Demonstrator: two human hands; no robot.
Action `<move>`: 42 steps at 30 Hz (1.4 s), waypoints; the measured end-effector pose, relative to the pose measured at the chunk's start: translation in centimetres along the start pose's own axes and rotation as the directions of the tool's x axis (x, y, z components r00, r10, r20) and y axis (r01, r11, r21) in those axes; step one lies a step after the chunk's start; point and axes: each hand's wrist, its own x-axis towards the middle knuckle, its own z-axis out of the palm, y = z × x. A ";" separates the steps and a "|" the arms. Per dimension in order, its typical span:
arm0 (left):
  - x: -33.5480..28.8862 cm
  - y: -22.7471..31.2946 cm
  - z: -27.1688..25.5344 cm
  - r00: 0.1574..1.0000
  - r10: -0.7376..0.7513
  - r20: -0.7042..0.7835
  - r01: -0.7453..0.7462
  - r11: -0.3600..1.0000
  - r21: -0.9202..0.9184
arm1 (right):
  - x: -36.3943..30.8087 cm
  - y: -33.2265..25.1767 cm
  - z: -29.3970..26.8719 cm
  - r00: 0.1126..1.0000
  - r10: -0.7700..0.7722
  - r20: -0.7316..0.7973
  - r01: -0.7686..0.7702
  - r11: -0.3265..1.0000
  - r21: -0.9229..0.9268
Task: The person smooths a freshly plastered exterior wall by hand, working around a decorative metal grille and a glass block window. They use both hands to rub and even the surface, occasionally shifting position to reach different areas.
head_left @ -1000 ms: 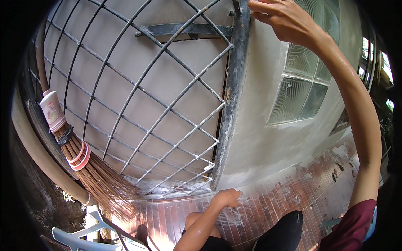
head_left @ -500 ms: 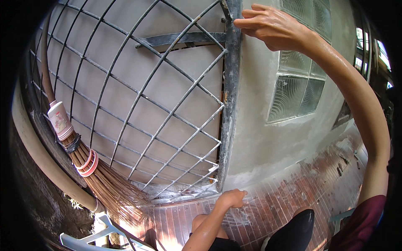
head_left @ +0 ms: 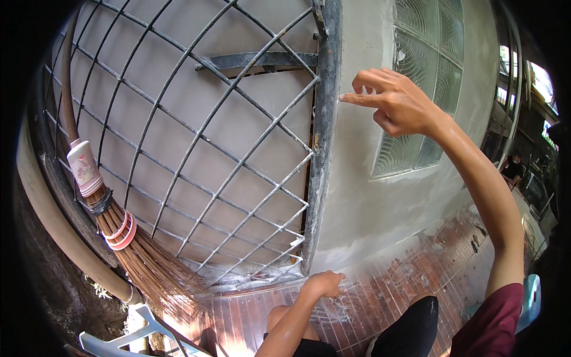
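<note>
My right hand [head_left: 397,104] is raised at the black metal gate frame [head_left: 326,125]. Its index finger stretches out, and the whitish tip meets the seam between the frame and the grey plastered wall [head_left: 357,196]. The other fingers curl loosely apart from it, with nothing visible in them. My left hand [head_left: 323,285] hangs low by my knee, above the tiled floor, with its back toward me. Its fingers are curled in and one tip points right; whatever they may hold is hidden. White smears mark the frame's lower edge and the wall's foot.
A stick broom [head_left: 143,250] leans on the diamond-pattern grille [head_left: 229,152] at left, beside a thick pipe [head_left: 68,232]. Glass blocks [head_left: 410,157] are set in the wall. Pale plastic furniture [head_left: 128,336] stands at lower left. Another person [head_left: 513,169] is far off at right.
My right hand has come down along the gate frame, and its index finger now points out at the seam. My left hand stays low, nearly where it was. The view has shifted slightly.
</note>
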 end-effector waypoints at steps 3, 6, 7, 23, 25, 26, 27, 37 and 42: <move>0.1 0.0 0.0 1.000 0.004 0.008 -0.004 1.000 -0.001 | -0.8 -0.4 0.6 0.992 0.099 -0.079 -0.091 0.991 0.100; 0.2 -0.3 0.0 1.000 0.014 0.011 -0.014 1.000 -0.010 | -1.2 -0.7 1.1 0.951 0.307 -0.030 -0.267 0.867 0.422; 0.4 -0.5 0.0 1.000 0.012 0.011 -0.012 1.000 -0.012 | -1.3 -0.8 1.2 0.945 0.328 -0.012 -0.285 0.839 0.463; 1.2 -2.1 0.2 1.000 -0.011 0.027 0.013 0.997 -0.072 | -3.0 -1.0 5.6 0.965 0.206 -0.164 -0.263 0.742 -0.616; 1.2 -2.5 0.3 0.999 -0.024 0.035 0.026 0.998 -0.053 | -3.1 -0.7 5.3 0.958 0.208 -0.197 -0.283 0.783 -0.553; 1.3 -2.5 0.3 0.999 -0.027 0.039 0.029 0.999 -0.044 | -3.1 -0.5 5.0 0.933 0.234 -0.275 -0.337 0.838 -0.430; 1.4 -2.7 0.3 0.999 -0.030 0.035 0.031 0.998 -0.046 | -3.0 -0.3 4.9 0.902 0.279 -0.329 -0.382 0.871 -0.308; 1.6 -3.4 0.9 0.999 -0.011 0.031 0.013 0.998 -0.057 | -1.2 0.1 7.4 0.823 0.457 -0.338 -0.517 0.849 -0.108; 1.1 -3.9 0.4 0.999 -0.034 0.031 0.035 0.998 -0.051 | -1.0 -1.0 8.8 0.782 0.469 -0.410 -0.537 0.841 -0.063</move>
